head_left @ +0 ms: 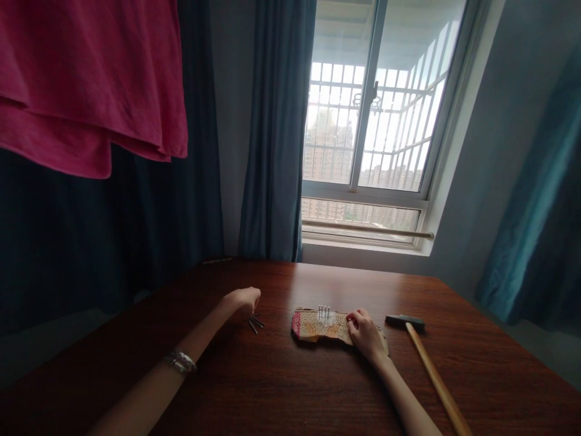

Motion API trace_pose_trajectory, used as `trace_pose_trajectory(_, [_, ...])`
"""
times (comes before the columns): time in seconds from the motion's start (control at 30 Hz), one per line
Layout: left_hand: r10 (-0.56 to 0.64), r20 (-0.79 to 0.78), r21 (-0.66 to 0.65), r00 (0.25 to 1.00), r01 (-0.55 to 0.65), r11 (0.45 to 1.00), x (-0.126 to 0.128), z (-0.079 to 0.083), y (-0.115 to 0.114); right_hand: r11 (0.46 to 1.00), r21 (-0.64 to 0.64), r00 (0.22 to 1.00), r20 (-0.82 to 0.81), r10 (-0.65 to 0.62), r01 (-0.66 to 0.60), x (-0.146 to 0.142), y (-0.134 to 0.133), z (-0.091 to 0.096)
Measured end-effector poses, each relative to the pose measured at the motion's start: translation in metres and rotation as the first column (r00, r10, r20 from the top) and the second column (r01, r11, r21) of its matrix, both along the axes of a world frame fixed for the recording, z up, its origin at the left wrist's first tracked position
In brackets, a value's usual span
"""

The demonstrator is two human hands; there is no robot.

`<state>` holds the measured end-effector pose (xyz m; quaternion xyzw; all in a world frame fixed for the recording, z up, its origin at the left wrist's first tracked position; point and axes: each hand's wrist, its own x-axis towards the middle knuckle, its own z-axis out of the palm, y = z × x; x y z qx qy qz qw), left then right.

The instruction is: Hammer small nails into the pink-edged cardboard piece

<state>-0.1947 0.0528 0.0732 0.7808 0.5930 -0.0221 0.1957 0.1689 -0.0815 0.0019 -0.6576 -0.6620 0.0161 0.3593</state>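
Note:
My left hand [244,300] is over the tabletop with its fingers curled down. Right beneath it lie several loose nails [256,323] on the wood; whatever its fingers hold is hidden. A rough, worn wooden board [313,326] lies in front of me, speckled with small dark marks and pink at its left end. Several nails [324,311] stand upright in a row near its far edge. My right hand [362,332] grips the board's right part with bent fingers. To the right of that hand lies a hammer [431,363], its dark head pointing away and its wooden handle toward me.
The dark reddish-brown table [263,387] reaches to the wall. Behind it are a barred window [363,121] and blue curtains [276,133]. A pink cloth [91,79] hangs at the upper left. Another blue curtain [531,230] hangs on the right.

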Motion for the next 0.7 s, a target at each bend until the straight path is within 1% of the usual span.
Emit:
trace_pose_trajectory(0.1, [-0.016, -0.089, -0.054, 0.996, 0.012, 0.998, -0.010, -0.006, 0.001, 1.000, -0.003, 1.000, -0.010, 0.002, -0.002, 0.001, 0.003, -0.004])
trace_pose_trajectory(0.2, [-0.035, -0.152, -0.048, 0.988, 0.028, 0.998, -0.016, -0.008, -0.001, 1.000, 0.004, 1.000, -0.020, 0.001, -0.001, 0.003, 0.006, -0.008])
trace_pose_trajectory(0.33, [0.007, -0.121, 0.013, 0.993, -0.006, 1.000, -0.016, -0.007, -0.009, 0.999, 0.036, 0.999, -0.031, 0.018, -0.017, 0.006, 0.008, -0.012])
trace_pose_trajectory(0.47, [0.031, -0.083, 0.058, 0.996, -0.026, 0.998, -0.015, -0.010, -0.013, 0.998, 0.051, 0.999, -0.038, 0.035, -0.033, 0.007, 0.009, -0.013])
trace_pose_trajectory(0.7, [-0.009, -0.041, 0.076, 0.999, 0.012, 0.997, -0.018, -0.016, -0.009, 0.997, 0.068, 0.999, -0.036, 0.028, -0.025, 0.007, 0.010, -0.014])
